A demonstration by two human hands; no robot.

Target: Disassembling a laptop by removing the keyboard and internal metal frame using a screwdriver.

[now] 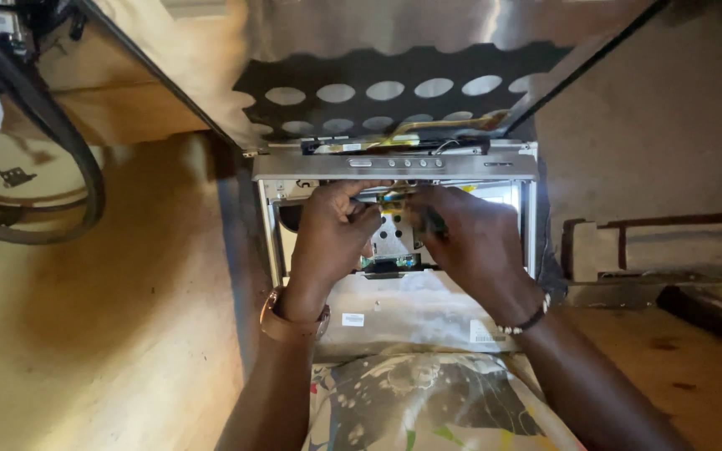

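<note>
An opened flat monitor [394, 309] lies face down in front of me, its grey metal back panel showing. My left hand [332, 234] curls its fingers over the upper middle of the panel, pinching a small yellowish ribbon or tape strip [394, 196]. My right hand [474, 242] is closed beside it, gripping a thin dark-handled tool [434, 221] whose tip points at the same spot. Between the hands a perforated metal shield and a small circuit board [390, 250] show. The button bar of the frame [394, 164] runs just above my fingers.
A perforated sheet-metal cover [378, 92] leans up behind the monitor. A patterned cloth [428, 401] lies under its near edge. Thick black cables [85, 175] loop at the left on a wooden surface. A dark tool [712, 309] rests at the right edge.
</note>
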